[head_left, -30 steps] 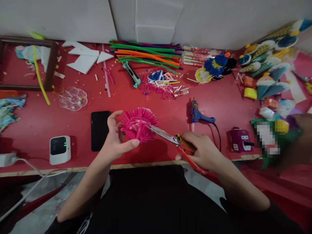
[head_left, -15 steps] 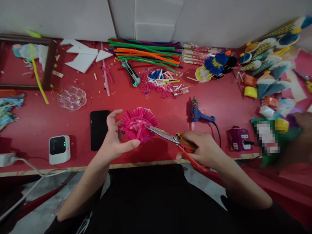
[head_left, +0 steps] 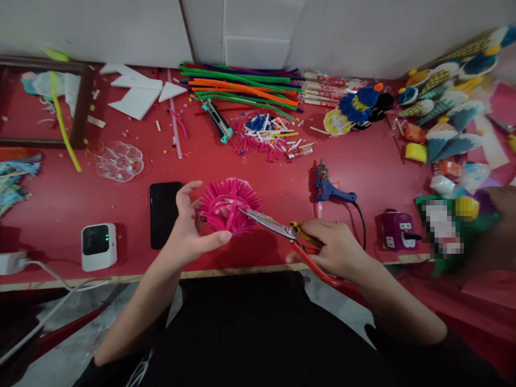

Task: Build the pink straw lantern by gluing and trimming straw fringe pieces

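Note:
A round, bright pink craft piece of pipe cleaners [head_left: 230,207], its strips fanned out at the rim, is gripped from the left by my left hand [head_left: 192,226]. My thumb lies along its lower edge, and some fingers are hidden behind it. From the right, my right hand [head_left: 332,247] is closed around the handles of a pair of scissors [head_left: 272,224] with red and yellow grips. The blade tips reach into the middle of the pink piece, and the blades look nearly together.
Behind lie pipe cleaners [head_left: 242,86], a utility knife [head_left: 217,121] and colourful clippings [head_left: 268,137]. A glue gun [head_left: 328,188] and purple power socket [head_left: 399,231] are on the right; a black phone [head_left: 163,215] and white device [head_left: 99,247] on the left. Another person's hand [head_left: 489,231] blurs at far right.
The scissors' red handle has shifted slightly, and the fingers of my right hand have moved with it. My left hand and the pink piece stay in place.

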Available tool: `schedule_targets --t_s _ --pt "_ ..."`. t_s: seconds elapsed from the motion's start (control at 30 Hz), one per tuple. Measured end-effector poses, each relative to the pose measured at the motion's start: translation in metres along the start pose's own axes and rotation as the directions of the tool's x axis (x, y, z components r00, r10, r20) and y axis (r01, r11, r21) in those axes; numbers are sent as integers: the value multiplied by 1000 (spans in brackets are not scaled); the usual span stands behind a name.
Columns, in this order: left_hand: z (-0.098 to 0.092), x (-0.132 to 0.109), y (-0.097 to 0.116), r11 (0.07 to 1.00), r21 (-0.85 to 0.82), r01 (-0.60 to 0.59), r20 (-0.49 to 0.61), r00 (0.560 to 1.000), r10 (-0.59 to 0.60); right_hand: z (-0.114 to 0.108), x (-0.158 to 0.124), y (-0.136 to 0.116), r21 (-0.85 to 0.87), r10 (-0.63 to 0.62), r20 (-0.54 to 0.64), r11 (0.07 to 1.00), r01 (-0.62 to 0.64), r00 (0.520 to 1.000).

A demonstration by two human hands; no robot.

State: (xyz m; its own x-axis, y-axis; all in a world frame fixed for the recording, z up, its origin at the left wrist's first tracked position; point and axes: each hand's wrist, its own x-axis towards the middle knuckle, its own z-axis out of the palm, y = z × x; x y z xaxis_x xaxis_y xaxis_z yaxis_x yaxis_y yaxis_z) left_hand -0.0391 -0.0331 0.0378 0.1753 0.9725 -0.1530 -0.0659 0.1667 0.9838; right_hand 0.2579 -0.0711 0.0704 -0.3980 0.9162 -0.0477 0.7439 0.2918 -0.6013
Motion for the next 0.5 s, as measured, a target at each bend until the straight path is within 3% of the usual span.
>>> schedule_targets --t_s 0.3,0.5 --pt "1 1 -2 1000 17 -20 -19 1000 20 5 -1 2 47 49 -9 998 -49 999" --pt "-2 0 -6 1000 23 -20 -75 997 22 0 -2 4 78 99 -76 993 -93 992"
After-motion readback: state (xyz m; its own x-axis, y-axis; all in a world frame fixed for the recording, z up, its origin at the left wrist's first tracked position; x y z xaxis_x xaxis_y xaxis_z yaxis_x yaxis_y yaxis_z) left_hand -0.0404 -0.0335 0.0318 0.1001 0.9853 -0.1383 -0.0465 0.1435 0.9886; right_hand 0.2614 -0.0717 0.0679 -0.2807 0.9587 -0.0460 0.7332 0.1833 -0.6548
